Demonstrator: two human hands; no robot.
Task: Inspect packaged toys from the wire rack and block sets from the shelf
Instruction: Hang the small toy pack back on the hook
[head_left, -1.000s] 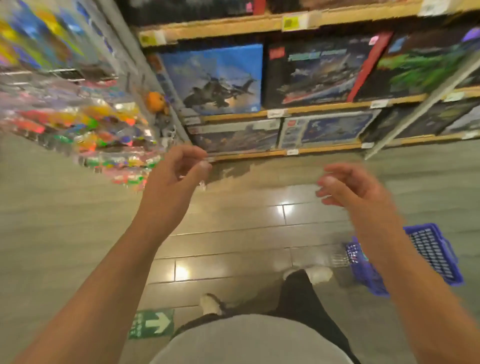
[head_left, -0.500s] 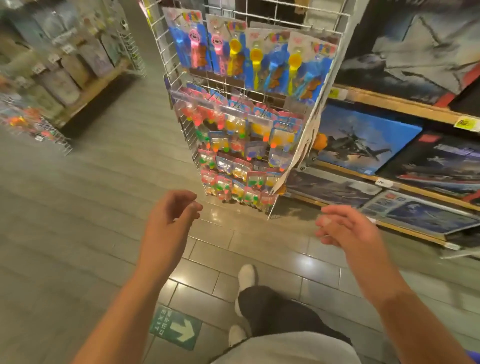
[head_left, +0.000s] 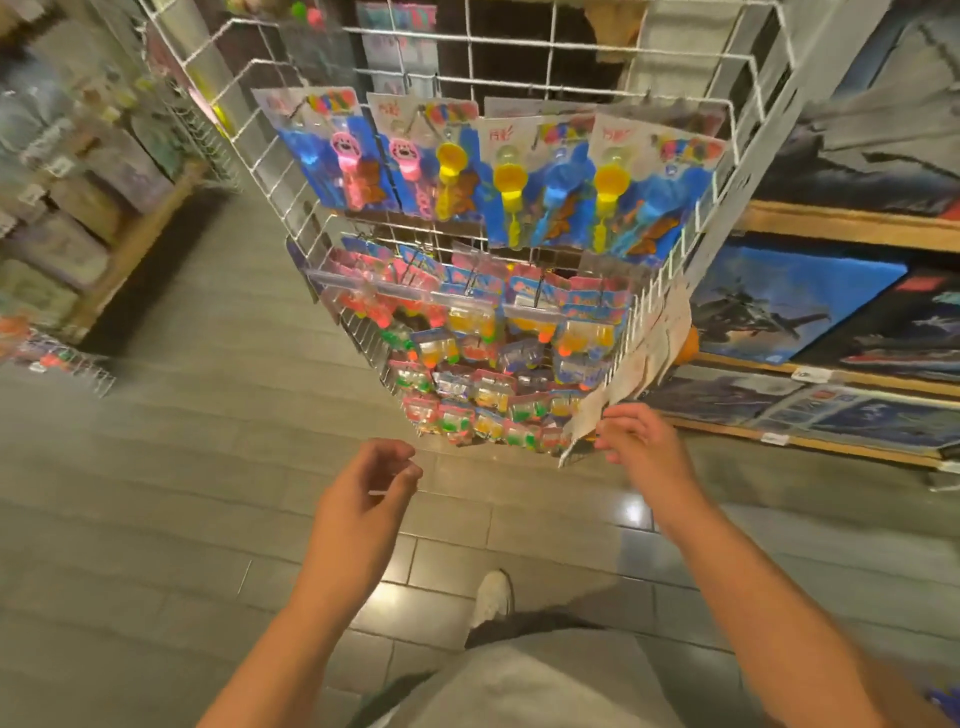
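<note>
The person stands in front of the wire rack (head_left: 519, 78), both arms stretched fwd toward it. The rack is the landmark here: the packaged toys (head_left: 467, 317) hang on its front in rows, big blue cards at top, small bright packs lower down, each pack with its long axis hanging down from the hook. The block sets (head_left: 789, 301) lie on the shelf just to the right of the rack.

The right hand (head_left: 644, 447) is the nearer one. It is at the rack's lower right corner, fingers loosely curled, tips touching or almost touching a pale paper tag (head_left: 597, 410) that hangs on that edge; I cannot tell if it pinches it. No toy is in this hand. The left hand (head_left: 363, 499) hovers below the rack and a bit left of it, apart from any pack, fingers relaxed and half bent, holding nothing.

So the toys lie up and fwd from both hands, the lowest row just above the right hand and slightly to its left. My guess: next reach is a short lift to a bottom pack, prob. by the right hand. Inspection looks not yet begun.
</note>
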